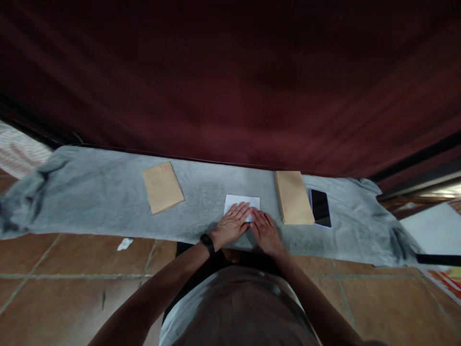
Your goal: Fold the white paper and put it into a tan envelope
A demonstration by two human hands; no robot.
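A small white sheet of paper lies on the grey cloth in front of me, its near part covered by my hands. My left hand rests flat on the paper's left and middle, fingers stretched out. Beside it, my right hand lies flat at the paper's near right corner, and the fingertips of both hands are close together. To the right stands a thick stack of brown envelopes. Another brown envelope, or a thin pile of them, lies tilted on the left.
A phone with a dark screen lies right of the stack. The grey cloth covers a long narrow surface against a dark red upright panel. A white scrap lies on the tiled floor.
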